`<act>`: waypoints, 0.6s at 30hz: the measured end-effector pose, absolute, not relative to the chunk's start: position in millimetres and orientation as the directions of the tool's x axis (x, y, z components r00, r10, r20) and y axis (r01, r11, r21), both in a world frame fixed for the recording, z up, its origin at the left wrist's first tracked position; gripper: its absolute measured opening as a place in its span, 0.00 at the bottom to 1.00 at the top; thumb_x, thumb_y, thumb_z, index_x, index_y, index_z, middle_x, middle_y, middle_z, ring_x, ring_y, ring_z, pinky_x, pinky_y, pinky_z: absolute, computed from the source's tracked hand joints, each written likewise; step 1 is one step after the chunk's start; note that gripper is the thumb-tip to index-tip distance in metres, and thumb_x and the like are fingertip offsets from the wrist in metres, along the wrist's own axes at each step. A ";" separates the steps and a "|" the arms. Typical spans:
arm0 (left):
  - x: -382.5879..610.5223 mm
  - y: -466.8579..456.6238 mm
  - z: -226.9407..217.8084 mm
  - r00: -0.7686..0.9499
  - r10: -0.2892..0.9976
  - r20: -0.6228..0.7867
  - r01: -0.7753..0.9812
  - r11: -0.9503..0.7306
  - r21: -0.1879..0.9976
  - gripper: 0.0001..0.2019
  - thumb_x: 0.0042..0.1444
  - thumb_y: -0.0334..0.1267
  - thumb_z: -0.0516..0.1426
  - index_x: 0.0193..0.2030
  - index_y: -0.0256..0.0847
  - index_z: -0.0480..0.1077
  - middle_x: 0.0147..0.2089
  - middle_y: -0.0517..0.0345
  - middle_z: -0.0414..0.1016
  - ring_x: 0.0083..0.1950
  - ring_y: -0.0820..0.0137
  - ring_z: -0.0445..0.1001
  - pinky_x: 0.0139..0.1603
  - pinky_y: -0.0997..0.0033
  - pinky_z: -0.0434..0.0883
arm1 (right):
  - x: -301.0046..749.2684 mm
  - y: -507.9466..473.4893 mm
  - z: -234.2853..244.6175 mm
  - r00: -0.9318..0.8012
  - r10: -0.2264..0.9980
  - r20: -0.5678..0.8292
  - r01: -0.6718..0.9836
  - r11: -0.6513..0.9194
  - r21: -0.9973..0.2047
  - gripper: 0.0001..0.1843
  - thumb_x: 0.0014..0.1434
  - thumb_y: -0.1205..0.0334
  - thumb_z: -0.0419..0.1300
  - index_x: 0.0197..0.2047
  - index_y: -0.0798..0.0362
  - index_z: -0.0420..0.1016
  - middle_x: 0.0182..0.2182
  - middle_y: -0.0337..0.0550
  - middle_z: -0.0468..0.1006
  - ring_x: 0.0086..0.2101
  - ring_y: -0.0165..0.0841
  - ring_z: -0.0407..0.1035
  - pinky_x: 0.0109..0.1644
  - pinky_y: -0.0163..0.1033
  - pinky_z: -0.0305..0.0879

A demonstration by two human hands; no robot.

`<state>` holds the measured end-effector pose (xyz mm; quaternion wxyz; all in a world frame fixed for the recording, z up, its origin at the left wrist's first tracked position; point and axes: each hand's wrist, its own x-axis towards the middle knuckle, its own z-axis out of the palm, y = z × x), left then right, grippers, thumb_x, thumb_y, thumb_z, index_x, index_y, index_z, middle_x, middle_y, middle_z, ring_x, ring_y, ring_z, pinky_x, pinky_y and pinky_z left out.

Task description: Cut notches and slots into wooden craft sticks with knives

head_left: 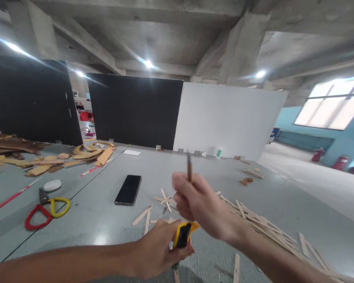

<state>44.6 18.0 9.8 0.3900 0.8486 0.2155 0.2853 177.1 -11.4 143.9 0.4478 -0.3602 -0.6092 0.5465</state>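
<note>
Low in the middle, my left hand (156,245) is wrapped round a yellow-and-black utility knife (183,235), whose lower end is partly hidden. Just above and to the right, my right hand (199,196) forms a fist around a thin brown stick-like thing with a dark upper end (190,167); it points upward and is blurred, so its kind is unclear. Beyond my left hand, several wooden craft sticks (141,215) lie on the grey table, some crossed in a star shape (165,199). A long heap of craft sticks (265,230) spreads beside my right forearm.
A black phone (128,190) lies left of the sticks. Farther left are red-and-yellow-handled scissors (38,216), a white oval object (52,185) and brown scraps (44,165). Black panels (135,112) and a white panel (224,118) stand along the back, with a small white-and-green bottle (219,153) before them.
</note>
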 end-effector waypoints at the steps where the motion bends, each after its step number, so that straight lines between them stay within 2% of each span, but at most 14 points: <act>1: 44.1 17.6 10.8 0.749 0.578 0.323 0.133 -0.609 0.782 0.11 0.67 0.46 0.59 0.41 0.40 0.74 0.32 0.60 0.76 0.30 0.73 0.71 0.32 0.77 0.65 | 177.9 -10.6 145.7 -0.330 0.930 0.161 -0.066 0.148 -0.987 0.27 0.72 0.47 0.58 0.26 0.47 0.52 0.16 0.23 0.48 0.17 0.23 0.39 0.19 0.32 0.37; 2: 43.6 17.2 11.6 0.753 0.569 0.331 0.122 -0.614 0.780 0.11 0.68 0.46 0.59 0.42 0.40 0.74 0.33 0.60 0.76 0.31 0.73 0.71 0.32 0.77 0.66 | 178.6 -9.8 147.3 -0.318 0.933 0.168 -0.078 0.151 -0.985 0.27 0.73 0.47 0.56 0.26 0.47 0.51 0.16 0.22 0.47 0.17 0.23 0.38 0.19 0.32 0.38; 5: 42.2 16.4 12.8 0.750 0.568 0.340 0.113 -0.616 0.780 0.11 0.68 0.46 0.59 0.42 0.40 0.74 0.33 0.60 0.77 0.31 0.73 0.72 0.32 0.78 0.66 | 179.9 -8.8 150.1 -0.323 0.938 0.124 -0.059 0.111 -0.992 0.27 0.71 0.50 0.60 0.24 0.46 0.53 0.15 0.23 0.49 0.16 0.22 0.40 0.17 0.32 0.36; 8: 41.3 16.6 13.1 0.737 0.579 0.349 0.120 -0.621 0.775 0.11 0.68 0.46 0.59 0.41 0.40 0.75 0.33 0.59 0.77 0.32 0.72 0.72 0.34 0.77 0.68 | 179.9 -9.4 149.7 -0.275 0.946 0.170 -0.107 0.146 -0.984 0.26 0.71 0.49 0.58 0.25 0.47 0.53 0.15 0.22 0.46 0.16 0.23 0.37 0.17 0.31 0.39; 11: 40.8 17.1 13.5 0.749 0.566 0.343 0.106 -0.614 0.782 0.11 0.68 0.45 0.59 0.42 0.40 0.75 0.33 0.60 0.77 0.32 0.72 0.72 0.33 0.77 0.67 | 179.0 -10.5 147.4 -0.297 0.942 0.157 -0.094 0.135 -0.986 0.27 0.69 0.48 0.61 0.24 0.47 0.54 0.15 0.23 0.49 0.16 0.22 0.41 0.17 0.31 0.39; 15: 40.3 17.8 13.2 0.747 0.566 0.348 0.093 -0.608 0.788 0.10 0.68 0.45 0.59 0.42 0.40 0.75 0.32 0.61 0.76 0.30 0.74 0.70 0.31 0.77 0.65 | 179.4 -11.7 144.7 -0.279 0.939 0.203 -0.138 0.170 -0.976 0.28 0.70 0.46 0.61 0.25 0.47 0.51 0.16 0.22 0.46 0.17 0.23 0.39 0.18 0.31 0.40; 18: 40.4 18.5 11.8 0.744 0.566 0.354 0.086 -0.606 0.791 0.09 0.68 0.43 0.60 0.41 0.40 0.75 0.31 0.62 0.74 0.29 0.75 0.69 0.31 0.78 0.64 | 180.6 -12.5 143.5 -0.310 0.931 0.191 -0.115 0.162 -0.980 0.27 0.69 0.49 0.64 0.25 0.47 0.55 0.17 0.24 0.50 0.17 0.23 0.41 0.18 0.32 0.39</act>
